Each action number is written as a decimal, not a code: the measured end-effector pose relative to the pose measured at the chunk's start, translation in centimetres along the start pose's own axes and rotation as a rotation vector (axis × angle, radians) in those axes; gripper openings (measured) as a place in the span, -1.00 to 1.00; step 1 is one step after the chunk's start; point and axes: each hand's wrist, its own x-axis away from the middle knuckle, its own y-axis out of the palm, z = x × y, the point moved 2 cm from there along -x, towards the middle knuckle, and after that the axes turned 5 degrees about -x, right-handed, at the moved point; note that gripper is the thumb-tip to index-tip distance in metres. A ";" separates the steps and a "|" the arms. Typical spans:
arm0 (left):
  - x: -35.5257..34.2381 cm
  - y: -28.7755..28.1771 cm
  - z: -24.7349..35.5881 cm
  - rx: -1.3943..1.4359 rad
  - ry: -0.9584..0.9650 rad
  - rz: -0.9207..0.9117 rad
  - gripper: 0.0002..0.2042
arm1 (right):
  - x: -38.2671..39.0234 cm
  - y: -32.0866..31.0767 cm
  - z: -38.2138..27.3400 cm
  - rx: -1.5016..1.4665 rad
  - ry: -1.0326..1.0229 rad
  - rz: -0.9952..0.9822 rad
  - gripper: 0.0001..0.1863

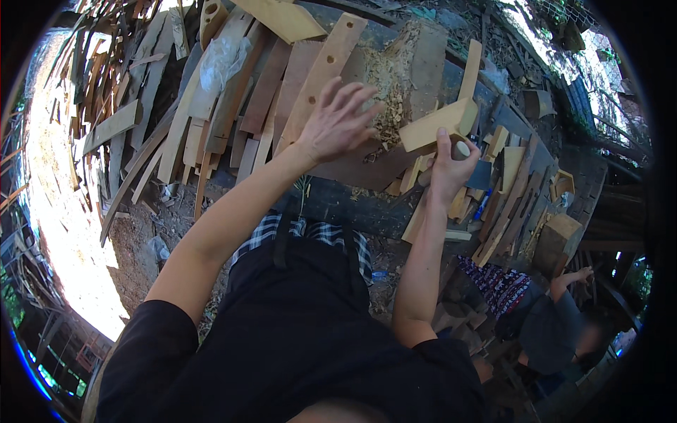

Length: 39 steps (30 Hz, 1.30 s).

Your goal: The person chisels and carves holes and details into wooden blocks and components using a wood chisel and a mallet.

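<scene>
My left hand [338, 121] is raised with its fingers spread, holding nothing. Below it lies a long pale board with round holes [330, 60], running away from me; I cannot tell whether the hand touches it. My right hand [451, 166] is closed around a round-ended wooden handle [461, 150], whose butt shows in the fist. Just beyond the thumb is a thick pale wooden block [438, 125], perhaps the head of a mallet on that handle; the join is hidden. A flat wooden stick [470, 69] reaches away behind the block. By the right wrist shows a dark flat blade-like piece [479, 175].
Wood shavings [396, 88] cover the middle of the dark workbench [356, 209]. Several planks [226, 99] crowd the left, under a clear plastic bag [223, 68]. Offcuts [511, 187] and a blue marker [482, 204] lie at right. Another person [550, 331] sits at lower right.
</scene>
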 end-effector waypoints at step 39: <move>-0.6 1.8 0.8 0.481 -0.410 -0.035 -0.65 | -1.0 6.4 -0.5 0.671 -0.262 -0.161 -0.30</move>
